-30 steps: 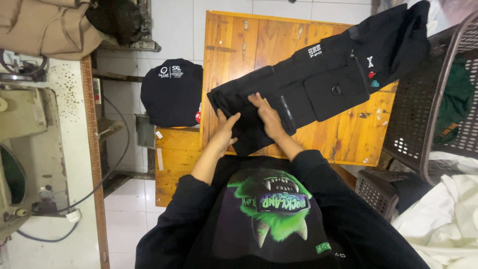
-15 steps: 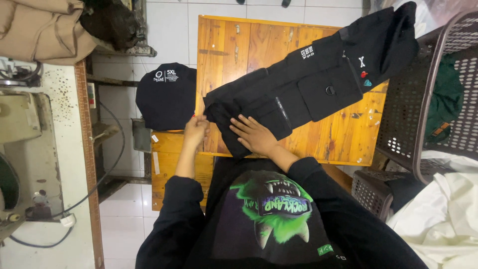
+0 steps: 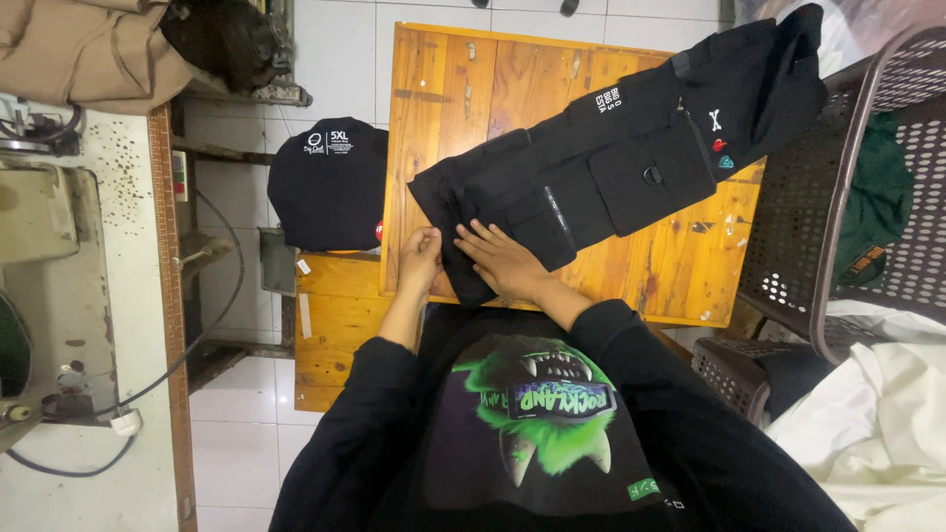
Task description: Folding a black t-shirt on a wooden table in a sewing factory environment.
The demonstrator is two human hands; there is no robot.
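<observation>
While the black cargo garment (image 3: 611, 177) lies slantwise across the wooden table (image 3: 512, 79), the left hand (image 3: 421, 258) pinches its near corner and the right hand (image 3: 501, 259) presses flat on it, fingers spread, beside a brown plastic basket (image 3: 838, 227)

Black long-sleeved sweatshirt (image 3: 552, 433), green monster print

White tiled floor (image 3: 236, 463) runs under a wooden table (image 3: 512, 89); left of it stands a sewing machine (image 3: 39, 286), right of it a brown plastic basket (image 3: 857, 197).
</observation>
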